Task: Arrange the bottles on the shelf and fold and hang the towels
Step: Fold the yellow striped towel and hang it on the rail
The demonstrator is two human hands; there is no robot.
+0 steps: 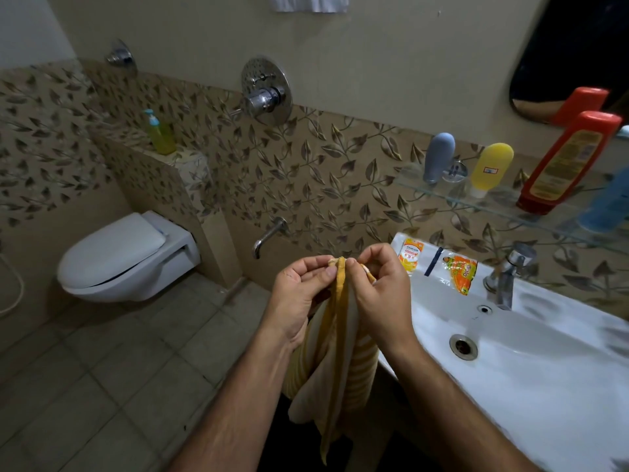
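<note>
the person holds a yellow-and-cream striped towel (335, 352) up in front of the body, just left of the white sink (531, 362). the left hand (301, 291) and the right hand (377, 291) sit side by side at the towel's top edge, nearly touching each other. the fingers (315, 264) of the left hand are curled with the thumb pressed against the cloth, pinching the gathered edge; the right hand's fingers (372, 255) are likewise curled and pinch the same edge from the other side. the rest of the towel hangs straight down between the 2 forearms, bunched into long folds, its lower end dangling over the tiled floor (112, 386).

on the glass shelf (452, 195) above the sink stand a grey bottle (439, 157), a yellow bottle (490, 168) resting on its cap, and a red bottle (568, 165) with a yellow label, tilted in the wide view. a blurred blue bottle (606, 206) stands further right on the same shelf. 2 orange sachets (457, 272) lie on the sink's back rim beside the chrome tap (507, 277).

a white towel (311, 3) hangs at the top edge of the view on the wall. a green pump bottle (160, 132) stands on the tiled ledge above the closed toilet (122, 257).
</note>
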